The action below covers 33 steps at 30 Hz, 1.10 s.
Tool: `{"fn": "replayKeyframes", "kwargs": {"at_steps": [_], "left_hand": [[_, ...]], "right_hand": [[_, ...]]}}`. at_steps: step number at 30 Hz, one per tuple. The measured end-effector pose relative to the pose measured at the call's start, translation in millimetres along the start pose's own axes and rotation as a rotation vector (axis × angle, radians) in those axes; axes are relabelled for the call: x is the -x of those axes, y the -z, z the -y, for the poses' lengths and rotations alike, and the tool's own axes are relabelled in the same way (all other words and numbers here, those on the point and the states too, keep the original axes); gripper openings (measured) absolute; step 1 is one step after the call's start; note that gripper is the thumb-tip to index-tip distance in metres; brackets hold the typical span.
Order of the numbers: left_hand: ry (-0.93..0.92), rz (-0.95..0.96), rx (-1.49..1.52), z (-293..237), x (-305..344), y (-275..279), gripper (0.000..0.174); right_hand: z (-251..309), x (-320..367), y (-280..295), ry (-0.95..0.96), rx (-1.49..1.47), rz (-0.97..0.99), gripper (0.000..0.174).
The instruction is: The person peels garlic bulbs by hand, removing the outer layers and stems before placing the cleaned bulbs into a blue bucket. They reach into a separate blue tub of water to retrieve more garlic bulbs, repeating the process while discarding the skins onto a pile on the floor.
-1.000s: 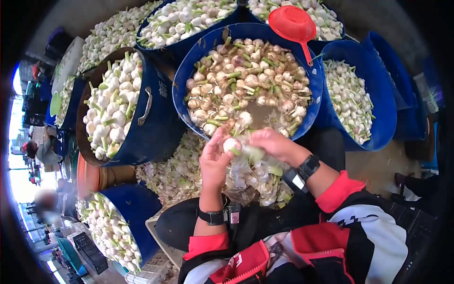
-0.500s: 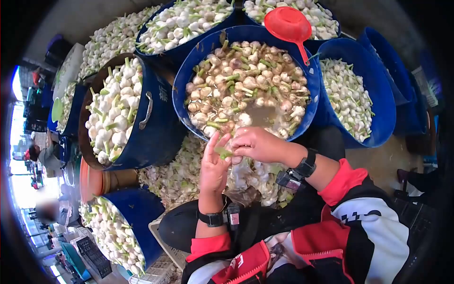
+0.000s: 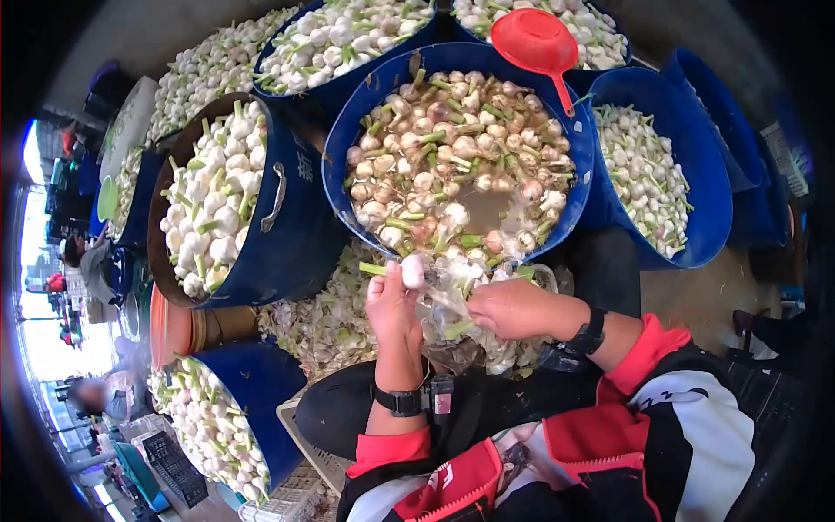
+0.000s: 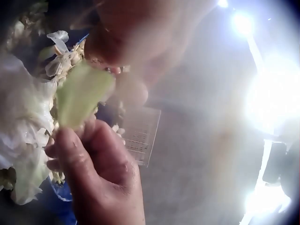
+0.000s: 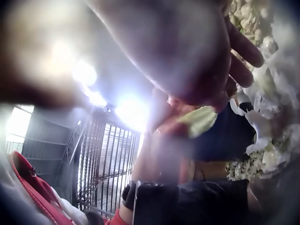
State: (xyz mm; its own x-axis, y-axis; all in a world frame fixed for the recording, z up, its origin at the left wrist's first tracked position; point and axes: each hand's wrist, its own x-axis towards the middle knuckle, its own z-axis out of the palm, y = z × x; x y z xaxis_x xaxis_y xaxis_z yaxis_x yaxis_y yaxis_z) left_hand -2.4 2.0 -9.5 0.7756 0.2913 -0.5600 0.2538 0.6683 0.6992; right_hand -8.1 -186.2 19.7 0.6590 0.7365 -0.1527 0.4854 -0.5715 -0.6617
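In the head view the left hand pinches a garlic bulb whose green stem points left. Just right of it, the right hand, fingers curled, holds a strip of pale peel that stretches toward the bulb. The left wrist view shows the left hand with thumb and fingers together below a pale green piece of skin; the bulb cannot be made out there. The right wrist view is blurred, with the right hand above a green-white piece.
A blue tub of bulbs in brown water stands ahead, a red strainer on its rim. Blue tubs of white garlic surround it, including one at right. Peelings lie below the hands. A person is at far left.
The right hand came in to the bulb, then pulled away to the right with a strip of peel. The left hand has turned the bulb so its stem points left.
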Motion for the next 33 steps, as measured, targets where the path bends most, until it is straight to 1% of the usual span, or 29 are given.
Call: {"fn": "replayKeyframes", "kwargs": {"at_steps": [1,2,3,4,6,7,8,9,10,12,13,14,16,18,19,20,21,22,23,24,25,26,27,28,29,30,31,32,33], "left_hand": [[0.023,-0.058,0.026,-3,-1,0,0.021],[0.016,-0.060,0.027,-7,-2,2,0.021],[0.055,-0.100,0.050,-10,-3,5,0.023],[0.096,-0.139,0.073,-13,-5,7,0.025],[0.106,-0.131,0.076,-15,-6,7,0.026],[0.016,-0.134,-0.036,-16,0,-1,0.024],[-0.070,-0.132,-0.149,-13,4,-8,0.022],[-0.133,-0.011,-0.326,-4,4,-4,0.029],[-0.126,-0.003,-0.321,0,6,-7,0.029],[-0.327,0.127,-0.422,3,9,-13,0.042],[-0.326,0.079,-0.401,-1,9,-12,0.040],[-0.269,0.026,-0.272,-5,5,-8,0.043],[-0.215,-0.086,-0.241,-12,2,-3,0.044],[-0.185,-0.138,-0.241,-9,0,-8,0.039],[-0.117,-0.116,-0.312,-5,-4,-12,0.036],[-0.051,-0.101,-0.382,-1,-8,-15,0.033],[-0.061,-0.054,-0.380,5,-12,-16,0.029],[-0.073,-0.020,-0.391,8,-16,-18,0.026],[-0.089,-0.003,-0.434,8,-17,-20,0.025],[-0.068,-0.024,-0.509,8,-20,-20,0.025],[-0.117,-0.028,-0.516,13,-25,-14,0.025],[-0.148,-0.019,-0.569,25,-37,0,0.026],[-0.120,-0.061,-0.619,22,-31,-4,0.028],[-0.177,-0.056,-0.692,26,-34,-4,0.032],[-0.253,0.001,-0.693,29,-37,-3,0.039],[-0.263,0.002,-0.836,24,-35,-11,0.047],[-0.324,0.009,-0.861,46,-46,-7,0.052],[-0.161,0.129,-0.760,39,-42,-15,0.059],[-0.099,0.156,-0.743,35,-37,-22,0.063]], "right_hand": [[0,3,2,-0.055,0.021,0.235,0.015],[-3,7,4,-0.110,0.045,0.469,0.018],[-4,8,5,-0.051,0.157,0.599,0.029],[-3,9,6,-0.047,0.160,0.598,0.029],[3,11,12,-0.187,-0.016,0.227,0.035],[2,2,4,-0.224,-0.182,-0.085,0.041],[4,-16,-4,-0.252,-0.551,-0.229,0.042],[4,-32,-8,-0.273,-0.915,-0.379,0.044],[-6,-41,-13,-0.280,-0.908,-0.384,0.044],[-28,-57,-16,-0.469,-1.981,0.000,0.045],[-23,-54,11,-0.159,-2.168,0.010,0.045],[-21,-47,43,0.167,-2.324,0.027,0.046],[-53,-35,91,0.616,-2.011,-0.075,0.046],[-89,-56,110,0.113,-1.782,-0.242,0.040],[-114,-80,103,-0.267,-1.160,-0.145,0.043],[-129,-93,90,-0.255,-0.508,0.079,0.036],[-146,-107,69,-0.212,0.149,0.280,0.031],[-198,-104,26,-0.255,0.320,0.333,0.023],[-161,-105,36,-0.444,0.528,0.534,0.021],[-199,-100,-3,-0.309,0.627,0.513,0.021],[-197,-100,-5,-0.383,0.623,0.487,0.021],[-210,-100,-11,-0.350,0.616,0.451,0.020],[-207,-98,-3,-0.289,0.591,0.459,0.019],[-194,-103,12,-0.345,0.491,0.475,0.018],[-221,-103,4,-0.272,0.521,0.409,0.018],[-173,-108,31,-0.307,0.486,0.397,0.017],[-171,-101,35,-0.120,0.213,0.121,0.017],[-150,-99,41,-0.133,-0.020,0.082,0.018],[-118,-94,46,-0.232,-0.241,0.080,0.017]]}}
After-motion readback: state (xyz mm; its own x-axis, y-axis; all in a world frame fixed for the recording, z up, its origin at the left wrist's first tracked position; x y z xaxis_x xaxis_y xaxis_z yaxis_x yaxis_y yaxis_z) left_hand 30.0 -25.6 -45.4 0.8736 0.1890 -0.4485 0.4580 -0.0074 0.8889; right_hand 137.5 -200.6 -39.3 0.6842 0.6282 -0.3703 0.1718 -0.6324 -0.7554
